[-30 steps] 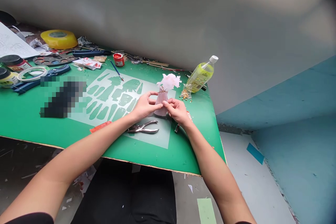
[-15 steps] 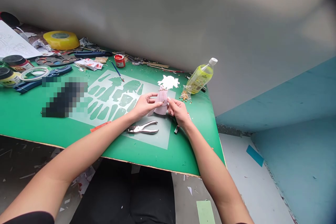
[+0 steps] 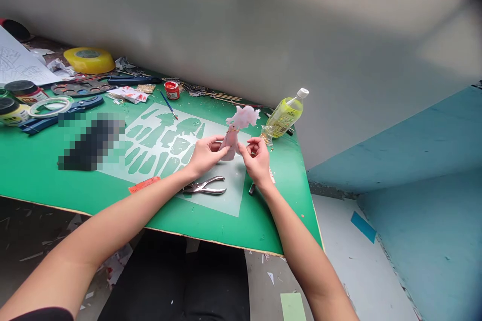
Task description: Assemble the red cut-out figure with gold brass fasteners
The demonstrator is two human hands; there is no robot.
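Observation:
A pale pink jointed cut-out figure (image 3: 231,135) stands upright above the translucent sheet, its scalloped pale top (image 3: 244,117) leaning right. Small gold-coloured fasteners show on its body. My left hand (image 3: 207,155) is closed on the figure's lower left side, the thumb across its front. At the figure's right edge is my right hand (image 3: 256,158), its thumb at the edge and its curled fingers apart from the thumb. Whether that thumb presses on it is hard to see. Silver hole-punch pliers (image 3: 209,186) lie on the sheet below my hands.
The translucent sheet (image 3: 222,203) with cut-out holes lies on the green table (image 3: 181,218). A bottle of yellow-green liquid (image 3: 285,116) and a bag of gold-coloured fasteners (image 3: 265,137) stand behind my right hand. Paint jars, tape and tools crowd the left and back.
The figure has turned and tilted, its top now pinkish instead of bright white. My right hand's fingers have spread from a pinch and moved slightly away from the figure.

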